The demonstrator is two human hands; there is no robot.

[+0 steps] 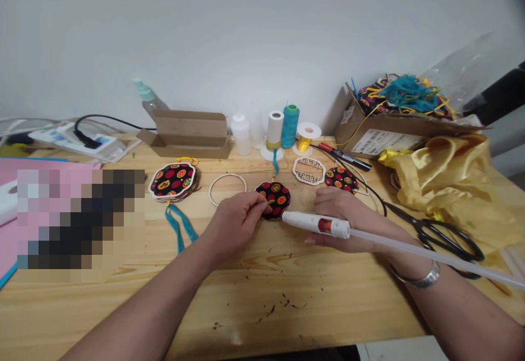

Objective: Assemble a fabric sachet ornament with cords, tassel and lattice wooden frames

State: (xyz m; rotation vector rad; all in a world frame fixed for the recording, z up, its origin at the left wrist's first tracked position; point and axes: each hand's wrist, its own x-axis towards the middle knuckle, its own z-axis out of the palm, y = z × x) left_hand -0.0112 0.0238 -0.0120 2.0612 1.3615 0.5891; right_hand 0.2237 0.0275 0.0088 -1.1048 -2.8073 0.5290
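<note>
Tabletop spreads beneath a white glue gun, right hand curling its fingers round it; left hand pinches the left edge of a dark patterned disc, perhaps with yellow thread.

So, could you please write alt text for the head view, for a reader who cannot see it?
At a wooden table, a person's left grip holds a dark floral disc while the right grip holds a white glue gun, its tip by the disc's edge. Thread spools stand behind; scissors and a packed box are on the right.
</note>
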